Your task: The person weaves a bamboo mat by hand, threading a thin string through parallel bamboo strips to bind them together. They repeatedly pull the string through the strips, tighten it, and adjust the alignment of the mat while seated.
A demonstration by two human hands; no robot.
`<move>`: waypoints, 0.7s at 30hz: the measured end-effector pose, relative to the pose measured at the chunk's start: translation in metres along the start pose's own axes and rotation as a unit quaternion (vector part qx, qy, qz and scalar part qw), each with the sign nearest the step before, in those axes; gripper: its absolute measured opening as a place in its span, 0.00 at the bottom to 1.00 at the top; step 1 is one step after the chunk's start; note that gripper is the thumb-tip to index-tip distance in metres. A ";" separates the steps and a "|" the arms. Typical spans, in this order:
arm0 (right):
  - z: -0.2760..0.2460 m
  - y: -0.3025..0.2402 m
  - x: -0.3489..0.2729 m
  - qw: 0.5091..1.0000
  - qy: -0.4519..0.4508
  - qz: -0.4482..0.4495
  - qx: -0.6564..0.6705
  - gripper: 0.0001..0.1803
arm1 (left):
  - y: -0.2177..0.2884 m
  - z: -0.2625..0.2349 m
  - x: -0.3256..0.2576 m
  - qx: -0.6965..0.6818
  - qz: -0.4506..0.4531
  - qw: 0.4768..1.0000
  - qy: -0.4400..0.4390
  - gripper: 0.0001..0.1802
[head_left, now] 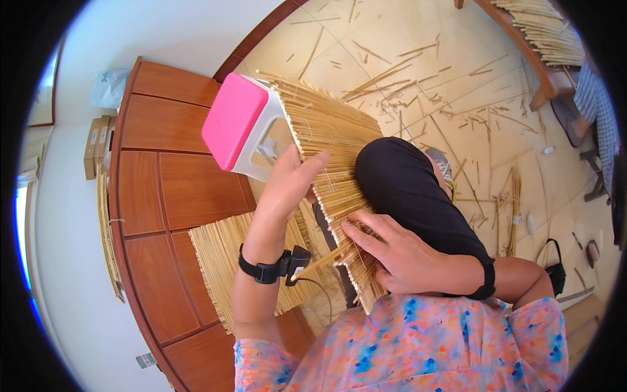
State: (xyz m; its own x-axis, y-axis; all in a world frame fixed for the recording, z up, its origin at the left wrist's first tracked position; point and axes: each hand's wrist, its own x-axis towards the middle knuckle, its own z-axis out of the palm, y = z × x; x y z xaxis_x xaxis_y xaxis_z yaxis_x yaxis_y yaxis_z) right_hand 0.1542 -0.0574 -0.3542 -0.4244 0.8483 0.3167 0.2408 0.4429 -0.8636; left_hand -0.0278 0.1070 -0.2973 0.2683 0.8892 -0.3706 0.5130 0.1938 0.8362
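A mat of straw-coloured stalks (323, 121) lies slanted over my raised knee, a row of pale cut ends along its left edge. My left hand (290, 179) grips that edge, thumb on top and the other fingers out of sight behind it. Lower down, my right hand (408, 255) rests palm down on the mat, fingers stretched out and thumb apart. One loose stalk (317, 262) juts out to the left from beside my right fingertips. Whether those fingers press on it I cannot tell.
A white stool with a pink top (236, 121) stands behind the mat. Another stalk mat (225, 261) leans by the brown wooden cabinet (189, 183). Broken stalks (392, 81) litter the tiled floor. At right, a person's leg (588, 104) shows near a wooden bench (545, 85) bearing stalks.
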 end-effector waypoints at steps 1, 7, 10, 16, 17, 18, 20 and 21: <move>0.001 -0.001 -0.002 1.000 -0.005 -0.004 -0.013 0.44 | -0.001 -0.003 -0.001 0.001 0.020 1.000 -0.015 0.24; 0.008 -0.011 -0.015 0.999 -0.009 -0.014 -0.029 0.39 | 0.013 -0.030 -0.062 -0.082 0.174 0.976 0.103 0.24; 0.009 -0.015 -0.020 0.995 0.070 -0.029 -0.066 0.38 | 0.018 -0.057 -0.115 -0.134 0.229 0.938 0.223 0.25; 0.010 -0.025 -0.024 0.974 0.223 0.030 -0.041 0.36 | -0.024 -0.062 -0.171 -0.368 0.320 0.787 0.379 0.27; 0.008 -0.026 -0.024 0.973 0.227 0.033 -0.029 0.36 | -0.042 -0.058 -0.173 -0.418 0.293 0.776 0.371 0.26; 0.008 -0.022 -0.026 0.978 0.206 0.036 -0.019 0.35 | -0.060 -0.051 -0.171 -0.470 0.265 0.762 0.357 0.25; 0.015 -0.007 -0.030 0.985 0.164 0.047 -0.006 0.33 | -0.088 -0.023 -0.167 -0.527 0.238 0.772 0.265 0.19; 0.015 -0.004 -0.028 0.987 0.149 0.059 0.011 0.31 | -0.100 -0.009 -0.163 -0.553 0.224 0.773 0.215 0.17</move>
State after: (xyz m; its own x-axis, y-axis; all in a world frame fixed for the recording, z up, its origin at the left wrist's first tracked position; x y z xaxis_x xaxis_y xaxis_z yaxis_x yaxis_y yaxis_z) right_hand 0.1517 -0.0872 -0.3660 -0.1175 0.9425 0.3129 0.2526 0.3331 -0.9084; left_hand -0.1302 -0.0532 -0.3169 -0.2002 0.9794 0.0254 -0.6281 -0.1482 0.7639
